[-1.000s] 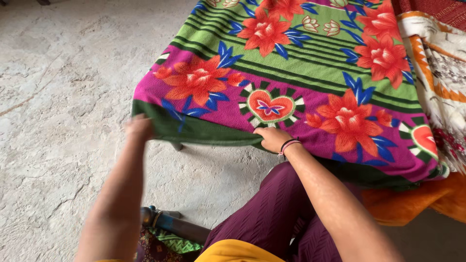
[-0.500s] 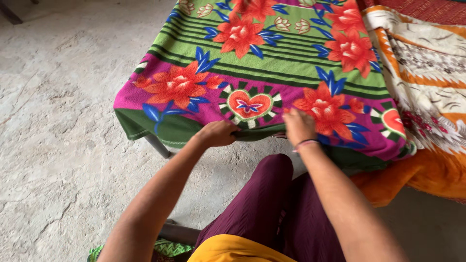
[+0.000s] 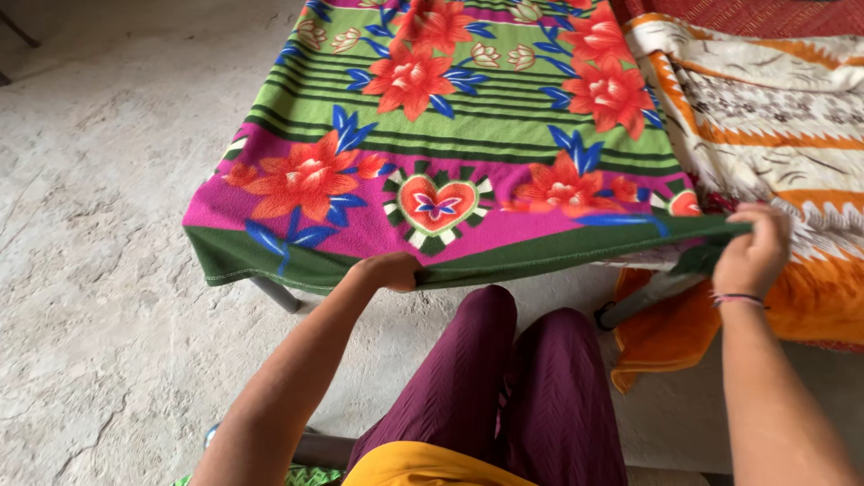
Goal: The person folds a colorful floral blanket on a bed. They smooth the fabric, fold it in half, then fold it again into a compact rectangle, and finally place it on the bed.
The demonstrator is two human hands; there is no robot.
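over the metal-framed cot, your left hand (image 3: 389,270) pinches the dark green hem of the fleecy floral blanket (image 3: 450,135) near its middle, while your right hand (image 3: 751,250) grips its right corner, beside the orange-and-cream patterned cloth (image 3: 765,117).

Soft even daylight; faint shadows; sharp focus

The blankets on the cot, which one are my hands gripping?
The floral blanket, green and magenta with red flowers. Both the left hand and right hand pinch its dark green hem; the orange patterned blanket lies untouched beside it.
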